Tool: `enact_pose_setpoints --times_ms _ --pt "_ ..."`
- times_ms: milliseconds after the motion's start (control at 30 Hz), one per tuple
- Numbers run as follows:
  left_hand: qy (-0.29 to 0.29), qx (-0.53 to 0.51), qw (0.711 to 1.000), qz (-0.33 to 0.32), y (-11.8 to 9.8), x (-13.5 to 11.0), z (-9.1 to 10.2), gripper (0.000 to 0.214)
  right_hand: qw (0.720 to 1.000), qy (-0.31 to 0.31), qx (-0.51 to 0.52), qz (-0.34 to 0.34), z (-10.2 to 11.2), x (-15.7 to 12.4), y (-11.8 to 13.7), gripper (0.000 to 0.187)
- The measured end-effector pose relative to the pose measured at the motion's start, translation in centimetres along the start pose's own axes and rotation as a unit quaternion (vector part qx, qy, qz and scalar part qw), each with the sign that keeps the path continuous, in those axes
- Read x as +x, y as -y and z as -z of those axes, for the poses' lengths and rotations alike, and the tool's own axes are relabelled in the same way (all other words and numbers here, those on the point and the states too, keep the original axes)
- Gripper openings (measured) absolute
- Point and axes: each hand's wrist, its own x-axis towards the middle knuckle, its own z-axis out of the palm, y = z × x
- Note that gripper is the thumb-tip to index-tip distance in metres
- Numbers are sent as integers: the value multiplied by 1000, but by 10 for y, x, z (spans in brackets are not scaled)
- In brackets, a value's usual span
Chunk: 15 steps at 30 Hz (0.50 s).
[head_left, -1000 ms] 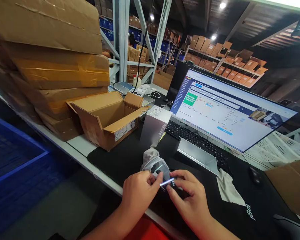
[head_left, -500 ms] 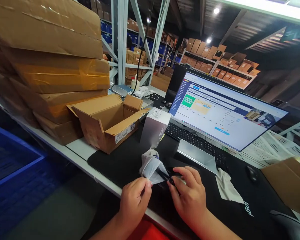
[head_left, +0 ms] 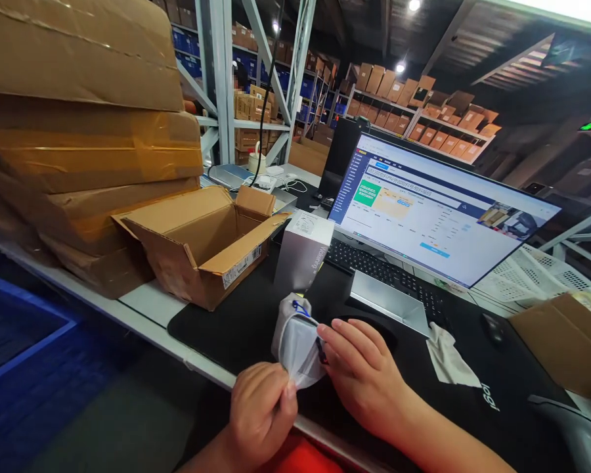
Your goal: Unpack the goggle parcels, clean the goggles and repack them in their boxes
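My left hand (head_left: 263, 410) pinches the near edge of a whitish translucent bag (head_left: 300, 348) between thumb and bent fingers. The bag's mouth spreads toward the right, and a bit of blue cord shows near its far end. At that mouth is my right hand (head_left: 367, 374), its fingers closed about a small black item (head_left: 321, 351) that is mostly hidden behind them and the bag. Just beyond the bag stands a silver-grey box (head_left: 303, 253) with printing on its side.
An opened cardboard box (head_left: 177, 253) stands left, beside stacked taped cartons (head_left: 88, 144). The monitor (head_left: 438, 203), keyboard (head_left: 374, 276) and silver stand (head_left: 389, 302) lie beyond my hands. On the right are a pale cloth (head_left: 448, 358), a mouse (head_left: 492, 327) and another carton (head_left: 566, 341).
My right hand has moved in against the bag's mouth, and the black item now lies mostly out of sight. The left hand keeps its pinch, slightly lower. The view has shifted a little.
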Motion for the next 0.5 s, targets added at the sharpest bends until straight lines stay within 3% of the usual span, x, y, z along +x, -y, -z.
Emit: enact_pose_setpoints --times_ms 67,167,233,300,367,433,500 --pt "3 -11 1000 -11 1 2 0 30 999 30 -15 24 4 -1 -3 23" --pt "19 -26 993 -115 2 7 -12 29 998 49 -10 38 -1 -2 -3 27" --pt "45 -19 983 -177 4 12 -22 27 998 45 1 49 -9 -3 -4 27" --pt "76 -7 977 -198 8 13 -28 27 999 23 8 35 -18 -6 -7 27" --pt "58 -10 988 -144 13 12 -29 28 1000 -14 19 -11 -22 -10 -11 26" --pt "-11 -34 999 -15 19 9 -27 28 997 -49 31 -58 -24 -14 -13 22" --pt "-59 -29 991 116 23 7 -26 23 994 -71 32 -80 -25 -17 -12 19"
